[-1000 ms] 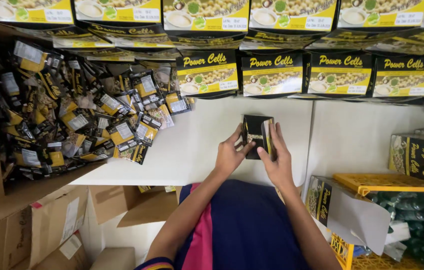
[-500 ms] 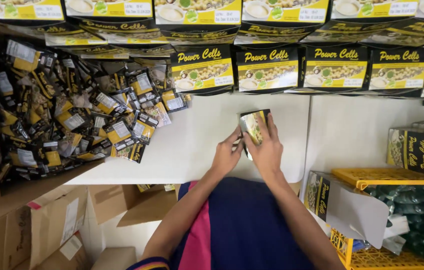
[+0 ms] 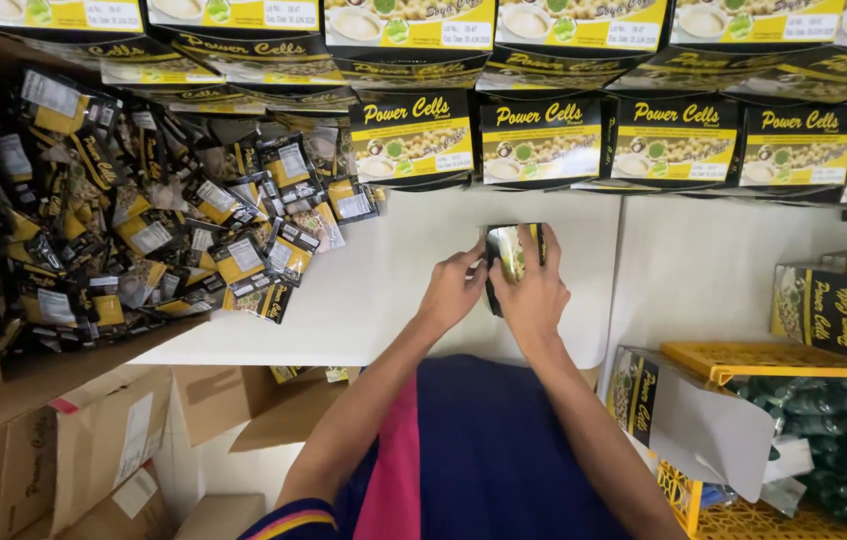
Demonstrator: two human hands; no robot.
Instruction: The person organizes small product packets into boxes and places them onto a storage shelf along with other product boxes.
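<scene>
Both hands clasp the small black-and-yellow glossy packet [image 3: 512, 252] upright, left hand [image 3: 454, 292] at nine o'clock, right hand [image 3: 534, 295] seemingly wrapping its three-o'clock edge.

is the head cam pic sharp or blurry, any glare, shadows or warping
Head view: mostly sharp, the small box between the left hand and right hand is crisp; light is even, with soft shadows under the hands on the white table; the foil sachets catch small glints; straight rows of cartons bow near the edges, a wide-lens warp.
</scene>
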